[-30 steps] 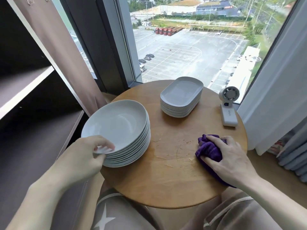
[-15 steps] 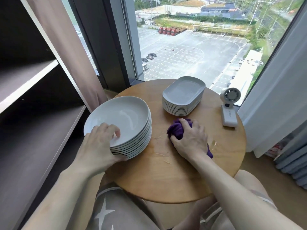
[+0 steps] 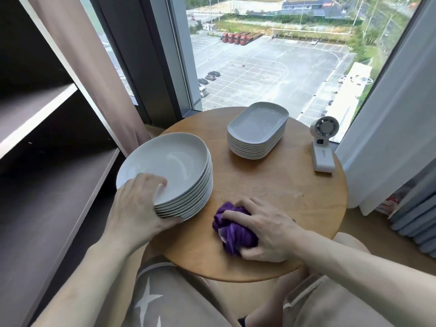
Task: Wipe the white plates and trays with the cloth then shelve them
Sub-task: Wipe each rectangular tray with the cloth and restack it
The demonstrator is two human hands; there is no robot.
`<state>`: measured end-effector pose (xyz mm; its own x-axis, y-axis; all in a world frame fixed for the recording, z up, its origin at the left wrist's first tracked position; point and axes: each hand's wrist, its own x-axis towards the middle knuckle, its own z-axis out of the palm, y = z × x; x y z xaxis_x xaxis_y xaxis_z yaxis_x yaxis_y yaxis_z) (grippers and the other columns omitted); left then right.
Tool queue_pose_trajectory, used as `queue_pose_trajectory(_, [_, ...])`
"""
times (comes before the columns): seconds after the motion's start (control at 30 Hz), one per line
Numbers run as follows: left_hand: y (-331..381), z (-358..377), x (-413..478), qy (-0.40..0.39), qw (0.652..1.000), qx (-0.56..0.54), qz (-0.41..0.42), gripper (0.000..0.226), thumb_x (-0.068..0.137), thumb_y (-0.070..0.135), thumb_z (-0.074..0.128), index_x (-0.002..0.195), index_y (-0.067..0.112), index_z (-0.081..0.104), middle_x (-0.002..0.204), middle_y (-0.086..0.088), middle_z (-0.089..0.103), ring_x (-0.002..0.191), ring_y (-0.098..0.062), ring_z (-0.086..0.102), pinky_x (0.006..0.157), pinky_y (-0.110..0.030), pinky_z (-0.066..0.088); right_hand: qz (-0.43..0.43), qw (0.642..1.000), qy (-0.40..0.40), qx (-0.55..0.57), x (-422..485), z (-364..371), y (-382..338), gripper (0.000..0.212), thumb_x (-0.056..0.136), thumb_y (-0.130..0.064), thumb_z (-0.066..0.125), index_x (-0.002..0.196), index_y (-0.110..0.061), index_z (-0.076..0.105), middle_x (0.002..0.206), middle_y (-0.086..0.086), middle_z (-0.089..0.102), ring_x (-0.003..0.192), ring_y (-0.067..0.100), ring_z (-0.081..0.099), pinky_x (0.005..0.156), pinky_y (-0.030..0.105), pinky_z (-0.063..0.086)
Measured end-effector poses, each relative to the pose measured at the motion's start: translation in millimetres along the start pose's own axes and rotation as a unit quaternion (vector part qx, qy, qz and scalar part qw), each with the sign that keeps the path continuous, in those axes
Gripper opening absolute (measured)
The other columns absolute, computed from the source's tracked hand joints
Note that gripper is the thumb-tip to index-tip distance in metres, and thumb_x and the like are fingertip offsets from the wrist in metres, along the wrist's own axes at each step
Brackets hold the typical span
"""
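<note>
Round table: plates; trays; cloth; fan.

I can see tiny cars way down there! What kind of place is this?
Probably a room high in a tall building, maybe a flat or hotel. The big window looks down on a car park; a small round table stands by curtains and shelves.

Round wooden table beside window, dark shelves.

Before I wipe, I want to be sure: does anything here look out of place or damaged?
The stack of round plates seems to overhang the left edge of the table, where the left hand grips it. Nothing looks spilled or broken.
</note>
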<state>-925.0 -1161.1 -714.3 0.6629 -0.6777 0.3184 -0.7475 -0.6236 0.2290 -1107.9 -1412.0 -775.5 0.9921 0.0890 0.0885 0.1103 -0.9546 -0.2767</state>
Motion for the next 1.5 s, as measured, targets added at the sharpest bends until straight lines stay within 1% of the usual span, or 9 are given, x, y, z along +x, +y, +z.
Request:
queue_pose_trajectory(0.1, [-0.5, 1.6, -2.1, 0.002, 1.0, 0.014, 0.018, 0.088, 0.051, 0.08, 0.071, 0.117, 0.023, 0.059, 0.12, 0.004, 0.06, 0.113, -0.024, 0.057, 0.102, -0.047, 0.04, 0.051, 0.997, 0.049, -0.007, -10.0, -9.1, 28.8, 0.071, 0.076, -0.063, 0.063, 0.141, -0.036, 0.051, 0.124, 0.0, 0.055, 0.108, 0.024, 0.055, 0.089, 0.032, 0.047])
queue_pose_trajectory(0.23, [-1.6, -3.5, -9.3, -0.02, 0.998, 0.057, 0.016, 0.123, 0.037, 0.065, 0.093, 0.143, 0.028, 0.043, 0.143, 0.001, 0.049, 0.134, -0.026, 0.045, 0.117, -0.062, 0.022, 0.226, 0.962, 0.146, 0.049, -1.1, -10.9, 48.3, 0.067, 0.072, -0.064, 0.062, 0.135, -0.04, 0.056, 0.12, -0.001, 0.055, 0.109, 0.028, 0.055, 0.092, 0.039, 0.05])
queue_pose_trajectory(0.3, [-6.2, -2.7, -19.6, -0.005, 0.999, 0.053, 0.008, 0.136, 0.039, 0.054, 0.098, 0.154, 0.028, 0.029, 0.15, -0.004, 0.041, 0.137, -0.029, 0.041, 0.116, -0.066, 0.025, 0.279, 0.944, 0.17, 0.042, 4.8, -5.7, 50.7, 0.067, 0.072, -0.066, 0.064, 0.133, -0.041, 0.055, 0.118, 0.0, 0.056, 0.106, 0.028, 0.055, 0.09, 0.039, 0.05])
queue_pose_trajectory(0.43, [-18.7, 11.4, -40.8, 0.027, 0.995, 0.078, 0.058, 0.151, 0.041, 0.043, 0.101, 0.162, 0.024, 0.012, 0.158, -0.02, 0.026, 0.135, -0.043, 0.039, 0.1, -0.07, 0.045, 0.287, 0.937, 0.198, 0.026, 8.8, 0.7, 49.8, 0.068, 0.071, -0.07, 0.062, 0.132, -0.04, 0.056, 0.113, 0.0, 0.056, 0.1, 0.027, 0.055, 0.085, 0.039, 0.049])
queue_pose_trajectory(0.57, [-28.8, 26.9, -35.7, 0.053, 0.992, 0.086, 0.072, 0.122, 0.063, 0.039, 0.095, 0.157, 0.024, 0.018, 0.154, -0.024, 0.028, 0.131, -0.049, 0.04, 0.076, -0.059, 0.06, 0.285, 0.938, 0.197, 0.031, 11.5, 0.1, 48.5, 0.068, 0.072, -0.065, 0.071, 0.133, -0.037, 0.059, 0.115, 0.002, 0.056, 0.103, 0.029, 0.055, 0.087, 0.039, 0.049])
queue_pose_trajectory(0.67, [-32.9, 35.1, -33.1, 0.079, 0.99, 0.088, 0.079, 0.086, 0.085, 0.051, 0.07, 0.153, 0.025, 0.024, 0.149, -0.021, 0.033, 0.127, -0.046, 0.042, 0.068, -0.054, 0.06, 0.285, 0.94, 0.186, 0.029, 15.0, -1.6, 46.4, 0.069, 0.073, -0.061, 0.076, 0.135, -0.034, 0.06, 0.117, 0.005, 0.056, 0.104, 0.03, 0.054, 0.088, 0.04, 0.048])
queue_pose_trajectory(0.93, [-29.6, 30.7, -28.3, 0.087, 0.986, 0.112, 0.091, 0.07, 0.084, 0.051, 0.064, 0.141, 0.02, 0.038, 0.137, -0.019, 0.041, 0.119, -0.042, 0.046, 0.059, -0.045, 0.057, 0.287, 0.942, 0.174, 0.033, 38.0, -4.4, 39.0, 0.07, 0.076, -0.059, 0.076, 0.138, -0.031, 0.059, 0.119, 0.007, 0.056, 0.106, 0.031, 0.054, 0.093, 0.042, 0.045])
queue_pose_trajectory(1.2, [-25.0, 42.1, 12.0, 0.073, 0.992, 0.095, 0.042, 0.088, 0.062, 0.038, 0.093, 0.132, 0.019, 0.041, 0.132, -0.014, 0.04, 0.121, -0.038, 0.041, 0.054, -0.045, 0.058, 0.285, 0.94, 0.185, 0.036, 39.6, 0.5, 40.3, 0.067, 0.073, -0.057, 0.078, 0.133, -0.033, 0.062, 0.117, 0.004, 0.057, 0.103, 0.03, 0.055, 0.092, 0.043, 0.046])
queue_pose_trajectory(1.5, [-36.1, 64.0, 110.4, 0.03, 0.995, 0.089, 0.013, 0.098, 0.059, 0.028, 0.096, 0.131, 0.021, 0.03, 0.123, -0.011, 0.031, 0.119, -0.033, 0.033, 0.065, -0.049, 0.057, 0.295, 0.937, 0.182, 0.031, 40.6, -0.7, 40.5, 0.069, 0.071, -0.059, 0.075, 0.134, -0.035, 0.061, 0.115, 0.001, 0.056, 0.102, 0.028, 0.054, 0.093, 0.043, 0.048])
